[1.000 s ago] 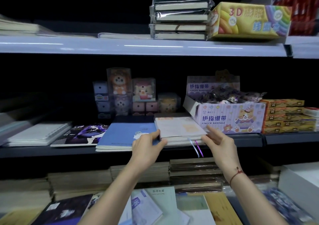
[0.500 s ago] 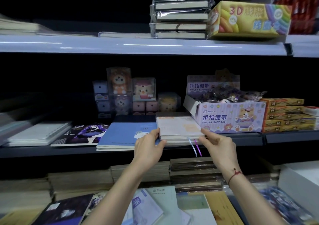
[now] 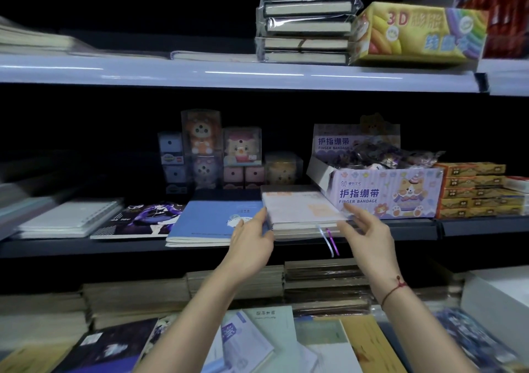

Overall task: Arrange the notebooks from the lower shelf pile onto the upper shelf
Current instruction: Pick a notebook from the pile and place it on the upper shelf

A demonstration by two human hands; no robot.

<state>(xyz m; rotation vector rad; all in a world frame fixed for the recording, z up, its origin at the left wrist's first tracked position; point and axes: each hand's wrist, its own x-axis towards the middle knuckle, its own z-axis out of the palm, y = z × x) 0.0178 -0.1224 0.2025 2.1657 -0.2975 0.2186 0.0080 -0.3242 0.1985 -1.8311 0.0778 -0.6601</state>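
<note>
A pale notebook (image 3: 300, 209) with orange patches lay flat on top of a small stack on the dark middle shelf (image 3: 400, 229), its front edge near the shelf lip. The left hand (image 3: 252, 238) met the notebook's left front corner, fingers nearly straight and close together along that side edge, thumb up beside the cover. The right hand (image 3: 366, 238) reached the right front corner, fingers spread loosely; whether their tips touched the cover could not be told. Two ribbons (image 3: 329, 241), one white and one purple, hung from the notebook's front edge between the two hands. A blue notebook (image 3: 211, 218) lay just left of the stack, partly under the left fingers. A finger bandage box (image 3: 386, 195) stood just to the stack's right.
</note>
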